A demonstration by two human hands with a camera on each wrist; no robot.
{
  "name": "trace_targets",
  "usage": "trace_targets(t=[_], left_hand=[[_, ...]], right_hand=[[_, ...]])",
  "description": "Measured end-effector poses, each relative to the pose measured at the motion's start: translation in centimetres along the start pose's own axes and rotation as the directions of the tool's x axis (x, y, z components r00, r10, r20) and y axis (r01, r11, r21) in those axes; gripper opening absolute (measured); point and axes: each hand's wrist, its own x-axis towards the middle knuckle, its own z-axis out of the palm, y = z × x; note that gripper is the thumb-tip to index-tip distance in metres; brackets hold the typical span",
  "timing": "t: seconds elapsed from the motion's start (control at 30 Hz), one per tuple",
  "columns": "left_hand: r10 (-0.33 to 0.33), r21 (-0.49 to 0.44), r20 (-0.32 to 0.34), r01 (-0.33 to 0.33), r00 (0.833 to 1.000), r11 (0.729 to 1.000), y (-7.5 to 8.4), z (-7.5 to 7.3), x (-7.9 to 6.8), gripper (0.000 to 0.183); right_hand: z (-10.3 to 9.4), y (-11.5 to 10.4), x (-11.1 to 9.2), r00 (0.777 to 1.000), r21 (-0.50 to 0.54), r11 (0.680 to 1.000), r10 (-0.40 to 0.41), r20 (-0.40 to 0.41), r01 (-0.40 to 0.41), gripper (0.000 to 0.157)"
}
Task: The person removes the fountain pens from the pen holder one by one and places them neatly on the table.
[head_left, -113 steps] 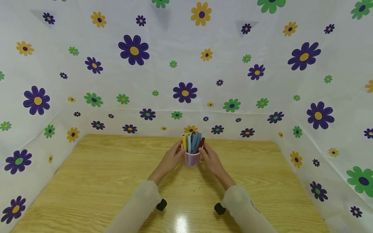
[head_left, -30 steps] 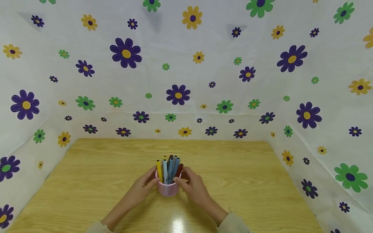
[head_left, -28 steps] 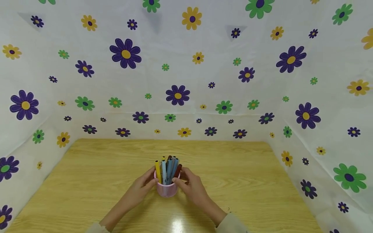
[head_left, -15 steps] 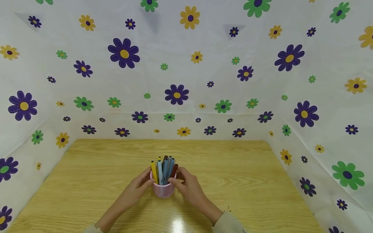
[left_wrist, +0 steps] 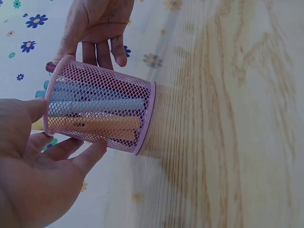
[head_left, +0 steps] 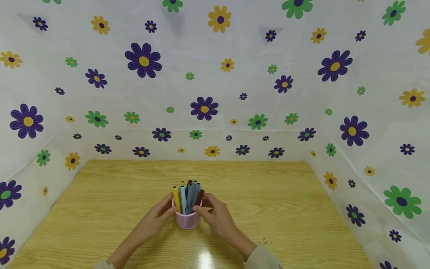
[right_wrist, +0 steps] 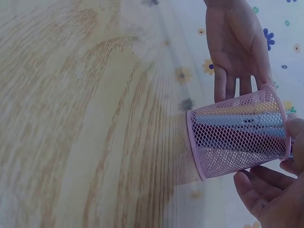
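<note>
A pink mesh pen cup [head_left: 187,221] stands upright on the wooden table, left of the middle in the head view. Several markers fill it: a yellow marker [head_left: 176,200] at the left, light-blue and blue ones in the middle, a dark red marker [head_left: 200,197] at the right. My left hand [head_left: 152,220] holds the cup's left side, thumb at the rim. From the right, my right hand [head_left: 220,218] grips the opposite side, its thumb also at the rim. Both wrist views show the mesh wall [left_wrist: 99,107] between the two hands, with fingers against it.
The wood-grain table [head_left: 268,194] reaches back to a white flowered cloth [head_left: 174,89], which also rises at the left and right sides. A few small dark marks [head_left: 263,240] lie on the table near my right forearm. Light glares off the front.
Both hands and the pen cup have come nearer to me and shifted left since the oldest frame. Over the last second the shift left is slight. The head view has also moved a little.
</note>
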Motion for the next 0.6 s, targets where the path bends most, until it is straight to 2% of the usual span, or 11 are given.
trace_targets(t=[0.27, 0.37, 0.5, 0.6], left_hand=[[-0.015, 0.014, -0.008, 0.015, 1.000, 1.000, -0.1, 0.1, -0.1, 0.057], [-0.017, 0.026, -0.017, 0.017, 1.000, 1.000, -0.1, 0.2, -0.1, 0.059], [0.018, 0.024, -0.007, -0.018, 1.000, 1.000, -0.3, 0.2, 0.0, 0.060], [0.043, 0.016, 0.012, -0.043, 0.999, 0.999, -0.4, 0.1, 0.0, 0.060]], right_hand=[[0.2, -0.3, -0.1, 0.998, 0.040, 0.999, -0.004, -0.067, 0.007, 0.044], [0.0, -1.3, -0.2, 0.995, 0.065, 0.998, -0.003, -0.096, 0.009, 0.042], [0.1, -1.3, 0.0, 0.990, 0.057, 0.998, -0.015, -0.142, 0.024, 0.036], [0.4, -0.5, 0.3, 0.984, 0.039, 0.999, -0.029, -0.177, 0.036, 0.033]])
